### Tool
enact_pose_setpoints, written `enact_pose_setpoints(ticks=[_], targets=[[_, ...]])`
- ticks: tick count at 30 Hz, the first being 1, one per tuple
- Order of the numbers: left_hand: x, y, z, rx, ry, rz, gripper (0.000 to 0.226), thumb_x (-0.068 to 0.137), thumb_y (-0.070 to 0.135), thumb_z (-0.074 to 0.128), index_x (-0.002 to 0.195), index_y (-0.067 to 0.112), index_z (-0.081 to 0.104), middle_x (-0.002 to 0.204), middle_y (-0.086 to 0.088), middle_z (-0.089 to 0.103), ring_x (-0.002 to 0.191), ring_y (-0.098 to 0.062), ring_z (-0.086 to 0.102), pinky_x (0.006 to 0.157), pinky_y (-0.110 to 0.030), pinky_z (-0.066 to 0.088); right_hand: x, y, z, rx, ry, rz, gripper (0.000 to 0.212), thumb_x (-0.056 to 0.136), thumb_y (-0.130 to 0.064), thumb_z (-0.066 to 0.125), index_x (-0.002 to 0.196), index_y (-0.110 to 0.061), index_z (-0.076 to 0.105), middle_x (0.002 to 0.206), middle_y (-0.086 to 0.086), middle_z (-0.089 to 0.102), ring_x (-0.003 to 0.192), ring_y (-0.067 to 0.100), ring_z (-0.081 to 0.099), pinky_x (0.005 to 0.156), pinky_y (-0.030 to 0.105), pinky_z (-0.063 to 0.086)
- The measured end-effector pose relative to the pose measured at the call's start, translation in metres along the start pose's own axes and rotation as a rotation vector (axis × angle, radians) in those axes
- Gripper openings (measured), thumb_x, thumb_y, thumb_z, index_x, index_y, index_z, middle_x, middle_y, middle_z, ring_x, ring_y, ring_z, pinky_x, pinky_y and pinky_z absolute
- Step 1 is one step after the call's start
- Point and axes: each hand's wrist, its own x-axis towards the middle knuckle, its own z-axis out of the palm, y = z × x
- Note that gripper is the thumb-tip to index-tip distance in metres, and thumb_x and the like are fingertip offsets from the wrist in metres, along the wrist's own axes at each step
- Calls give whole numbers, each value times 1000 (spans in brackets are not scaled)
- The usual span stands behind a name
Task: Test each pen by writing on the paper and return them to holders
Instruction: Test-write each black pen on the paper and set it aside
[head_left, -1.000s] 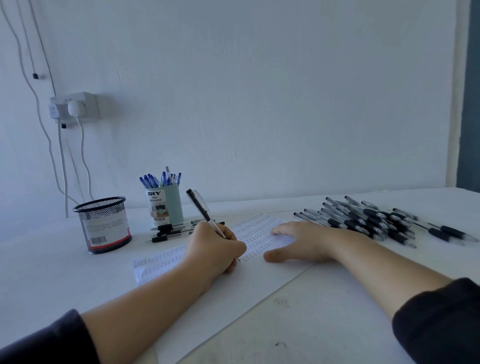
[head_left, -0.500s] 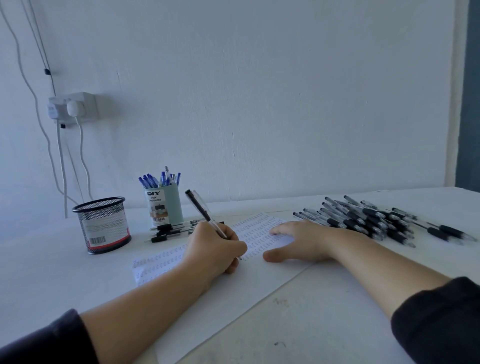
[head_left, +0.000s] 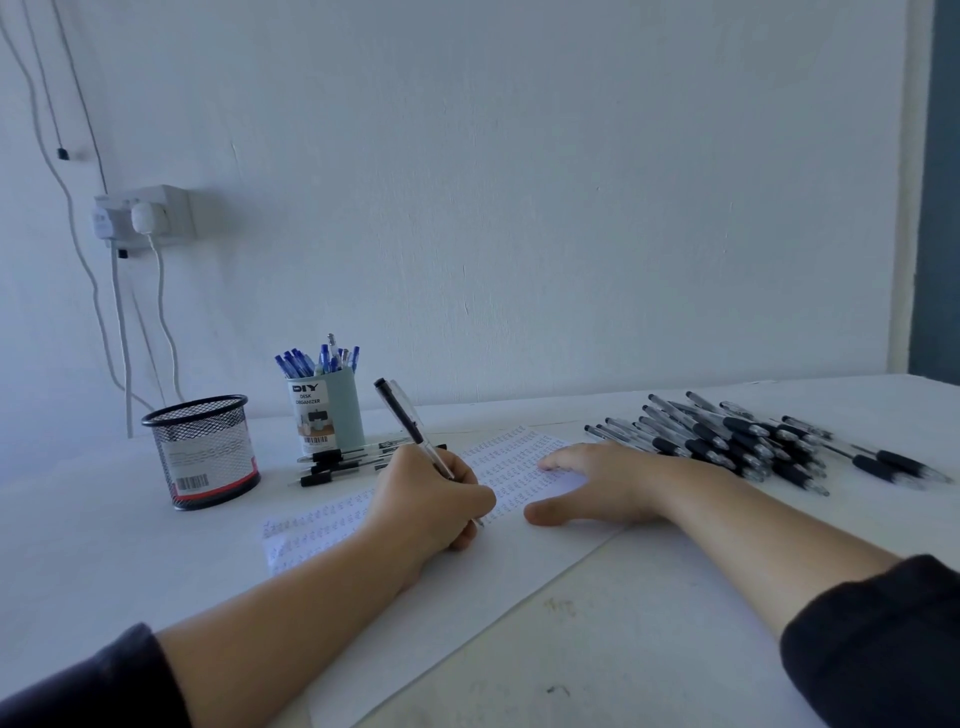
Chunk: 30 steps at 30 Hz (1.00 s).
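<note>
1. The table (head_left: 675, 649) holds everything.
2. The paper (head_left: 467, 597) lies in the middle, with rows of marks on its far part.
3. The right hand (head_left: 608, 483) lies flat and wide on the paper.
4. The left hand (head_left: 431, 499) grips a pen (head_left: 402, 415), tip on the paper.
5. A pile of pens (head_left: 753, 441) sits right.
6. The mesh cup (head_left: 202, 449) and blue-pen cup (head_left: 327, 410) stand left.
7. A few pens (head_left: 337, 462) lie by the blue-pen cup.

Bare forearms — dark sleeves (head_left: 878, 639) pushed up near the elbows, both arms.
</note>
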Motion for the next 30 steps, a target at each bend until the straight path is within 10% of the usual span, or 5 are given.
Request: enact_pose_setpoints(ticks=[17, 23, 30], targets=[[21, 2, -26, -498, 201, -190, 19, 90, 0, 44, 74, 9, 42, 51, -5, 45, 38, -11, 31, 38, -19, 23, -8, -6, -3, -12, 3, -6, 84, 73, -72, 57, 145, -39, 30, 155, -13, 24, 142, 11, 23, 116, 37, 21], [24, -3, -28, -499, 183, -192, 27, 101, 36, 40, 97, 9, 44, 53, -6, 41, 34, -11, 26, 31, -18, 20, -12, -10, -4, 30, -12, -3, 78, 75, -64, 62, 143, -38, 33, 154, -14, 25, 140, 10, 26, 115, 34, 22], [20, 2, -29, -507, 233, -140, 23, 94, 5, 33, 87, 8, 54, 50, -5, 46, 42, -15, 34, 42, -25, 26, -12, -9, -4, 51, -15, 9, 79, 74, -64, 64, 143, -39, 34, 154, -12, 26, 140, 12, 27, 115, 34, 22]])
